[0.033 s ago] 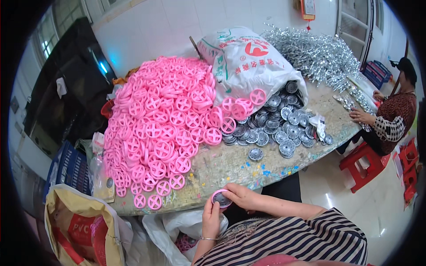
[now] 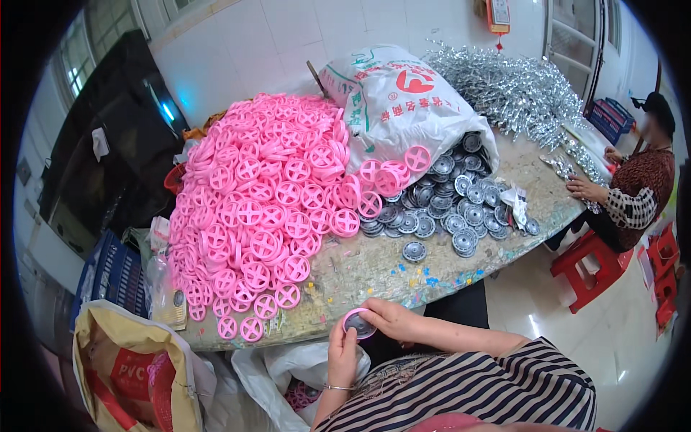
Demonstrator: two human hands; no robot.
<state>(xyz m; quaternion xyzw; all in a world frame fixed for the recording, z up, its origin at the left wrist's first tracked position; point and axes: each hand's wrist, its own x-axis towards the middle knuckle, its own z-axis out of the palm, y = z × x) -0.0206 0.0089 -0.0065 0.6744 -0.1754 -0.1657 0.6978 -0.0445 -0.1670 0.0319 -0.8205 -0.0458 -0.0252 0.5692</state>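
Both hands meet at the table's near edge around a pink ring with a dark grey disc (image 2: pixel 362 327) set inside it. My left hand (image 2: pixel 342 353) pinches its left side, thumb up against the disc. From the right, my right hand (image 2: pixel 390 320) grips the upper rim between thumb and fingers. Beyond them, a large heap of pink cross-spoked rings (image 2: pixel 266 209) covers the left of the table. Dark grey ridged discs (image 2: pixel 461 205) spill from a white woven sack (image 2: pixel 403 97) behind, and one loose disc (image 2: pixel 414 251) lies closest to my hands.
Silver tinsel (image 2: pixel 515 86) is heaped at the back right of the paint-specked table (image 2: pixel 345 288). A co-worker (image 2: pixel 648 165) sits at the right on a red stool (image 2: pixel 594 270). An open yellowish bag (image 2: pixel 137 331) and a blue crate (image 2: pixel 111 277) stand at the left.
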